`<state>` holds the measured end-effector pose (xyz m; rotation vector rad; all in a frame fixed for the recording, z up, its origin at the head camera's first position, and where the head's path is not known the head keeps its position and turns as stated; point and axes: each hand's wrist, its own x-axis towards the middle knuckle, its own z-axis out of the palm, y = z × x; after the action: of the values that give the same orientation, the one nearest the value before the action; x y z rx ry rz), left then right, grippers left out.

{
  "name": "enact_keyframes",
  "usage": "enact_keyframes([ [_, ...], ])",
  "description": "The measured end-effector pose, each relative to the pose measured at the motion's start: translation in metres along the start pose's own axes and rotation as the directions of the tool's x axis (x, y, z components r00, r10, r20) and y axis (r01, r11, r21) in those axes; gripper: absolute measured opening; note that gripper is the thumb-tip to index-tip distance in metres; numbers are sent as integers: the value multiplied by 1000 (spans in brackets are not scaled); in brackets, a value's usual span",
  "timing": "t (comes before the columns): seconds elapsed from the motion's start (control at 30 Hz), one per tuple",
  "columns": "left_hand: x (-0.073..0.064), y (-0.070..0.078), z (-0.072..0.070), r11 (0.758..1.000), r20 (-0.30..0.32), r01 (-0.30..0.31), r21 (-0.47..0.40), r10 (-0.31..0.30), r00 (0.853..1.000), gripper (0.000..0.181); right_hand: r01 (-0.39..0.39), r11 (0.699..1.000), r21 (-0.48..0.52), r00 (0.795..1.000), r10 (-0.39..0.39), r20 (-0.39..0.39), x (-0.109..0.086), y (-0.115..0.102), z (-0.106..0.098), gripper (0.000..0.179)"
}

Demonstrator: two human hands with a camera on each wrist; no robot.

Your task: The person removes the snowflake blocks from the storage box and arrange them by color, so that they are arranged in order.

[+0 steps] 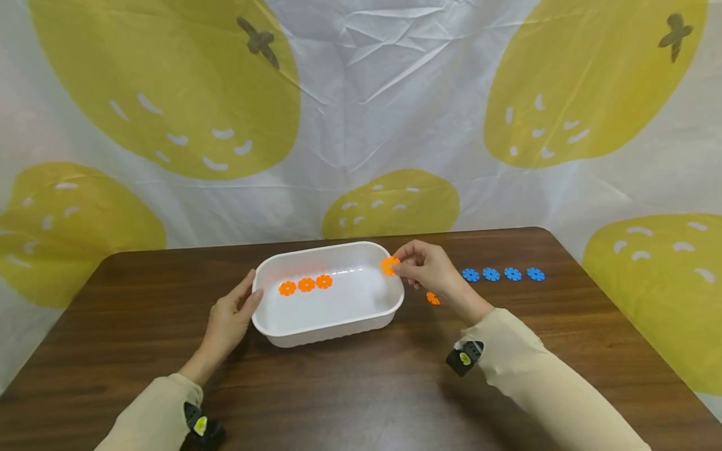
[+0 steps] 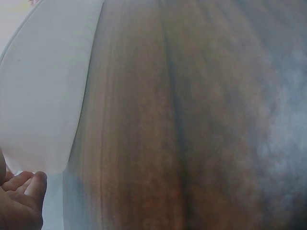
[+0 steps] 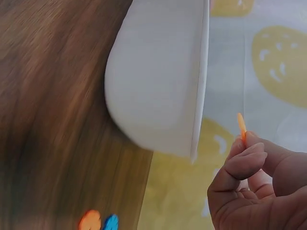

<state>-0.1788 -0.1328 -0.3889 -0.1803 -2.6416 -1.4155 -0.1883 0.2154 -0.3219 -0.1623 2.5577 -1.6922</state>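
Observation:
A white plastic basin [image 1: 329, 327] with rounded corners stands on the table. Three orange notched discs [image 1: 306, 285], shaped like snowflakes, lie in a row on its floor. At the basin's left end my left hand [image 1: 228, 319] holds the rim, with the thumb over the edge. Between thumb and fingertips of my right hand [image 1: 425, 266] an orange snowflake disc [image 1: 390, 265] is pinched above the right rim; the right wrist view shows this disc [image 3: 242, 127] edge-on. One more orange disc [image 1: 432, 298] lies on the table below that hand, partly hidden.
Several blue snowflake discs [image 1: 512, 274] form a row on the brown wooden table [image 1: 361, 401], right of my right hand. Behind the table's far edge hangs a white cloth [image 1: 372, 113] printed with yellow fruit.

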Motion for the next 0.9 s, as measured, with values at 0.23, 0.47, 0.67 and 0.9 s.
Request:
enact_keyframes([
  [0.23, 0, 0, 0, 1000, -3, -2, -7, 2, 1000, 50, -11, 998, -65, 999, 9, -31, -11, 16, -26, 24],
  [0.47, 1, -3, 1, 1000, -6, -14, -3, 14, 1000, 50, -87, 992, -89, 994, 80, -80, -22, 43, -61, 29],
  [0.67, 1, -2, 0, 1000, 5, -4, -8, 4, 1000, 51, -169, 972, -160, 978, 145, -153, -32, 70, -89, 28],
  [0.9, 1, -1, 0, 1000, 0, -10, -3, 10, 1000, 50, -247, 948, -203, 960, 210, -184, -40, 90, -106, 25],
])
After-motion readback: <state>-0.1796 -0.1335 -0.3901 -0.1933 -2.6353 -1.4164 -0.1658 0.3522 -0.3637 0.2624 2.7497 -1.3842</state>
